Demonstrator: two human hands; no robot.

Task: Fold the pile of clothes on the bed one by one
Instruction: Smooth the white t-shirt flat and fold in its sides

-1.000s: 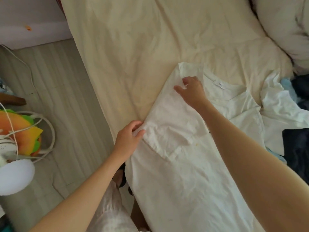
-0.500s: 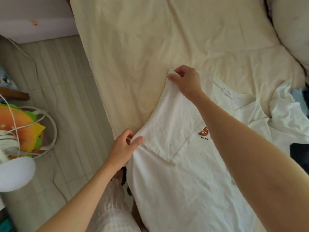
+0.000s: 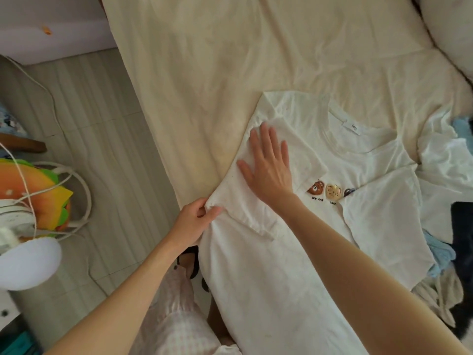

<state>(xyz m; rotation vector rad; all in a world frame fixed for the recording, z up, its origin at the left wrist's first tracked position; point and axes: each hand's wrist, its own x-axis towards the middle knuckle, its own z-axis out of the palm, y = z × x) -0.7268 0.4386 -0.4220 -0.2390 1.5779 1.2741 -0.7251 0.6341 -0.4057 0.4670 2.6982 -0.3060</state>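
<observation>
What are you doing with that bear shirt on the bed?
A person is folding a white T-shirt spread on the bed. The left hand pinches the shirt's edge near the side of the bed, and the right hand lies flat on a sleeve folded in over the front. The other sleeve is folded in too, partly covering the little bear pictures. More clothes lie in a pile on the right.
</observation>
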